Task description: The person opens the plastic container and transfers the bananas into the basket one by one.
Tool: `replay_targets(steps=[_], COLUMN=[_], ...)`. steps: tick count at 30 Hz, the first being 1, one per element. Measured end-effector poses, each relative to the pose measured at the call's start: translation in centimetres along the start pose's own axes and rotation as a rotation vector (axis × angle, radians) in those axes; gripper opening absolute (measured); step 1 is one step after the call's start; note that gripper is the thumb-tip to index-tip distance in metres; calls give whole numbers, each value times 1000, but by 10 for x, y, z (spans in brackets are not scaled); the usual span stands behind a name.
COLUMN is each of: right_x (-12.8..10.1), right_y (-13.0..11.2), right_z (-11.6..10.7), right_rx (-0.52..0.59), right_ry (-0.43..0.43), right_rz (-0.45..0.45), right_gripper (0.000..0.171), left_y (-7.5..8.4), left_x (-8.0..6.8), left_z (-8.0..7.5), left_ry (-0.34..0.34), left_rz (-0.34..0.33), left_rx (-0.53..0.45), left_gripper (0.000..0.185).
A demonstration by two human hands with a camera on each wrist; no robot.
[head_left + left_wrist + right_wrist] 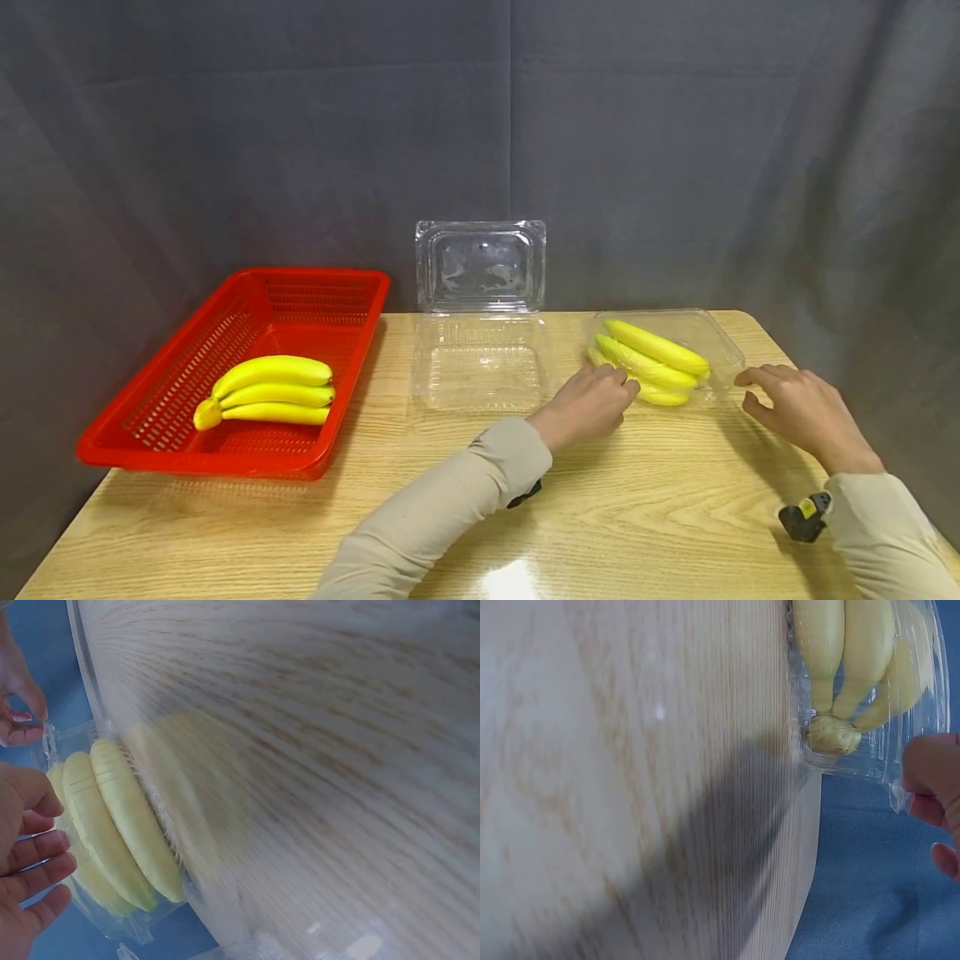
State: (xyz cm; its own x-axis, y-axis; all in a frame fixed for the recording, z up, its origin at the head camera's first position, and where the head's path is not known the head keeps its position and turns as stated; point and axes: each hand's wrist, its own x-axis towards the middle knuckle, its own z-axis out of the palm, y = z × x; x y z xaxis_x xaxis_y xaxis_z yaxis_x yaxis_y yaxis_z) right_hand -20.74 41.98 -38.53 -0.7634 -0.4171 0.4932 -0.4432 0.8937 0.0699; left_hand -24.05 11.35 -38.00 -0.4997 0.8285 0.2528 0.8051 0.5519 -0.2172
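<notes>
A shut clear plastic box (723, 342) stands at the table's far right with a bunch of yellow bananas (652, 358) inside. My left hand (592, 400) rests at its near left corner with the fingers relaxed beside the plastic (30, 855), next to the bananas (112, 825). At the box's right corner my right hand (795, 408) reaches in, index fingertip on the rim and thumb apart below it. The right wrist view shows that fingertip (930, 780) against the box's corner flange (870, 761), with the banana stems (832, 727) just inside.
A red slotted basket (150, 450) at the left holds another banana bunch (270, 387). Between it and the shut box lies an open clear clamshell (480, 362), its lid (480, 267) standing against the grey curtain. Bare wooden table (637, 517) lies in front.
</notes>
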Motion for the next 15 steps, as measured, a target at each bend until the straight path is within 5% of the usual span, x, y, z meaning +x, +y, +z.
replay_targets(steps=[15], right_x=[1], right_y=[-2], right_z=[-1], right_rx=[0], right_ry=[40], right_rz=[-71], right_gripper=[25], left_y=[2], left_x=[4], left_z=[2], left_ry=[30], left_rz=[26], left_rx=[30], left_gripper=[16])
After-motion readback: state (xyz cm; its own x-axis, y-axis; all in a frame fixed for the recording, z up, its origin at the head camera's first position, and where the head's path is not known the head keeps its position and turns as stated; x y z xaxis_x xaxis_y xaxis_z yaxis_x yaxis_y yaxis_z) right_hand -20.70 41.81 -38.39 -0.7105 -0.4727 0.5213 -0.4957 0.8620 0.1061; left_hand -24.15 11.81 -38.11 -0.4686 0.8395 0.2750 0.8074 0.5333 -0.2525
